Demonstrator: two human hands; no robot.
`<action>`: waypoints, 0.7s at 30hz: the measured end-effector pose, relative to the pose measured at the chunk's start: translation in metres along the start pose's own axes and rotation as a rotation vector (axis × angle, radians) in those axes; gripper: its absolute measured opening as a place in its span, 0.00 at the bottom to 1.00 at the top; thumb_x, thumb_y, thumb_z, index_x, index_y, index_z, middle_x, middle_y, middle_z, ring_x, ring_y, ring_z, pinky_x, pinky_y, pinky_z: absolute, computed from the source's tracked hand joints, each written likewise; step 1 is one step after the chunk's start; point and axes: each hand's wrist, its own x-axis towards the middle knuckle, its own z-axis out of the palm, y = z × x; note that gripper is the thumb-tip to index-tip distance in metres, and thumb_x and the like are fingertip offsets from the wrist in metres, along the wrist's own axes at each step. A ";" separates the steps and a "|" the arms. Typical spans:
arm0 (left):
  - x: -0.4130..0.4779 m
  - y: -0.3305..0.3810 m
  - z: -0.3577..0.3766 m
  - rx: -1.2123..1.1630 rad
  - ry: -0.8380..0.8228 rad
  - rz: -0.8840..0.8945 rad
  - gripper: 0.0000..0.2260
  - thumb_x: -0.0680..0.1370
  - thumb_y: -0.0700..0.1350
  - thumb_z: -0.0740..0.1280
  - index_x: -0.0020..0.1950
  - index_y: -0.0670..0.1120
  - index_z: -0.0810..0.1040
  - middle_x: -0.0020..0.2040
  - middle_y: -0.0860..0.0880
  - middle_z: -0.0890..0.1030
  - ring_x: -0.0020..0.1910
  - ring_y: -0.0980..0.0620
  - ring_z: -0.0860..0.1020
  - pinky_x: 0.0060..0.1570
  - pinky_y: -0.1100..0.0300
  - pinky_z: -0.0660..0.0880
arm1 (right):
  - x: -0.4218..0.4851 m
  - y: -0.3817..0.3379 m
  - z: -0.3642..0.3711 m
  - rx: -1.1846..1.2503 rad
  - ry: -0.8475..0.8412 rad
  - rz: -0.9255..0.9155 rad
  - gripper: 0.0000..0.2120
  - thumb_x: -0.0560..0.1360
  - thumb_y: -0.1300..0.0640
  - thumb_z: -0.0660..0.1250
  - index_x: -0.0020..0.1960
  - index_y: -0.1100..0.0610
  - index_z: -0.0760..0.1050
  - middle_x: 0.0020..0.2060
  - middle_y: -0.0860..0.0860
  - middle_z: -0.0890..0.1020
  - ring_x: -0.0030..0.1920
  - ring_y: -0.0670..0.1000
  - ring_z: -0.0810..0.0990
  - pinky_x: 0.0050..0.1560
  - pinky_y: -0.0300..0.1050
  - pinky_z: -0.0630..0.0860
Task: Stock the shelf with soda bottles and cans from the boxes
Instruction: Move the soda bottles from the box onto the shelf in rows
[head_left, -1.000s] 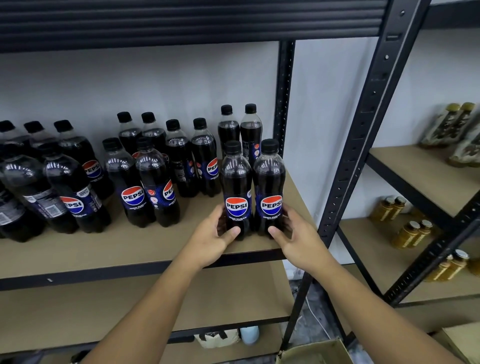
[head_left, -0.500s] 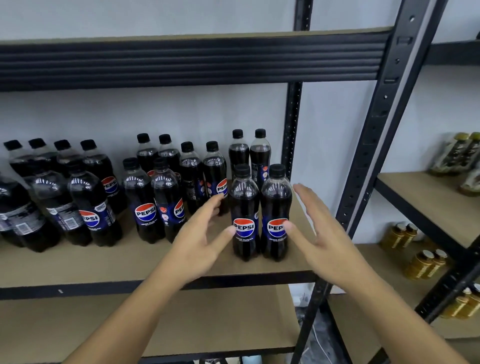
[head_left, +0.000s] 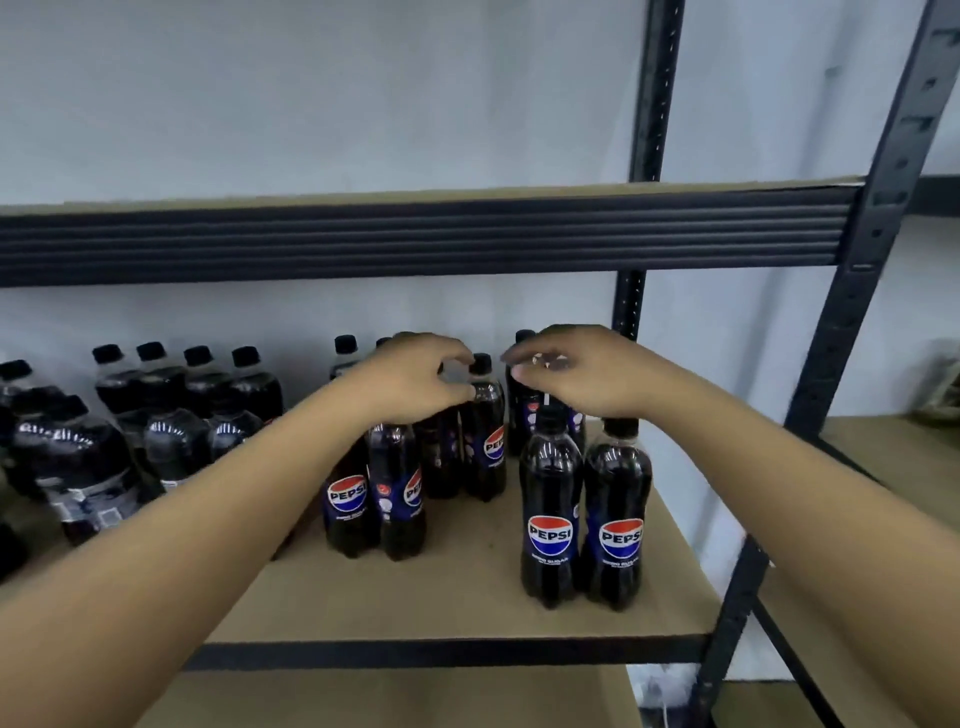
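Both arms reach in over the shelf board (head_left: 467, 597), under the black beam (head_left: 415, 234) of the shelf above. The left hand (head_left: 415, 379) hangs over the middle cluster with its fingers curled. Its forefinger arcs beside the cap of a back-row bottle (head_left: 488, 441) at its 3 o'clock and its thumb touches that bottle's shoulder, but I cannot tell whether it has hold of it. The right hand (head_left: 587, 374) is curled too, its fingertips blurred against the rear bottles (head_left: 522, 415) at its 9 o'clock; I cannot tell if it grips anything. At its 6 o'clock a front pair (head_left: 550, 514) stands upright, side by side and touching, near the board's right front corner. Another pair (head_left: 363, 499) stands at 6 o'clock of the left hand. More bottles (head_left: 171, 447) crowd the board at 9 o'clock.
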 end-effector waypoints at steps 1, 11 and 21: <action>0.011 -0.008 -0.002 0.031 -0.010 -0.008 0.23 0.79 0.57 0.68 0.73 0.54 0.73 0.73 0.52 0.74 0.67 0.50 0.73 0.57 0.60 0.68 | 0.015 -0.001 0.004 -0.037 -0.041 0.015 0.17 0.82 0.42 0.61 0.69 0.42 0.76 0.68 0.41 0.76 0.65 0.46 0.74 0.67 0.44 0.69; 0.083 -0.064 0.008 0.124 -0.165 0.014 0.29 0.77 0.55 0.73 0.75 0.49 0.71 0.72 0.49 0.74 0.68 0.48 0.73 0.57 0.59 0.69 | 0.110 0.000 0.038 -0.241 -0.267 0.126 0.24 0.82 0.45 0.64 0.77 0.44 0.65 0.75 0.46 0.69 0.73 0.51 0.69 0.57 0.42 0.62; 0.099 -0.068 0.012 -0.081 -0.167 0.228 0.10 0.75 0.45 0.77 0.56 0.52 0.85 0.52 0.57 0.83 0.55 0.57 0.78 0.49 0.65 0.74 | 0.118 0.023 0.034 -0.370 -0.160 0.066 0.14 0.78 0.46 0.70 0.60 0.51 0.81 0.57 0.48 0.80 0.60 0.51 0.76 0.60 0.48 0.75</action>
